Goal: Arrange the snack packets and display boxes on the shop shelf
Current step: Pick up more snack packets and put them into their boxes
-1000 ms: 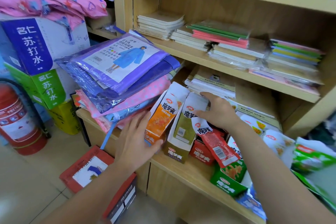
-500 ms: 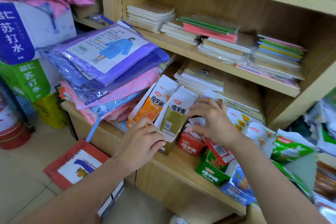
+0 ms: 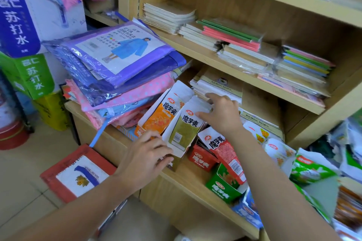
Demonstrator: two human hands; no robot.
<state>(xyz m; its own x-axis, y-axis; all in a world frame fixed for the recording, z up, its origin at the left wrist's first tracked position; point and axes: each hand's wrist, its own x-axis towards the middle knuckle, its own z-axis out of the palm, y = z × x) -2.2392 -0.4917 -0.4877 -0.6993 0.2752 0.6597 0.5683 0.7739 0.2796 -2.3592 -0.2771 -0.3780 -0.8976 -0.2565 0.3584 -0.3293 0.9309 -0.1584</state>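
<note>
Head view, centre frame: the left hand (image 3: 145, 154) grips the olive display box (image 3: 182, 131) low, likely steadying it on the shelf (image 3: 195, 180), while the right hand (image 3: 221, 115) pinches its snack packets (image 3: 197, 103), apparently straightening them.

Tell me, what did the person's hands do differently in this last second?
The left hand, open before, moved right and gripped the base of the olive-green cardboard display box. The right hand stayed on the olive-green snack packets inside it. The orange cardboard display box and red cardboard box stayed put.
</note>
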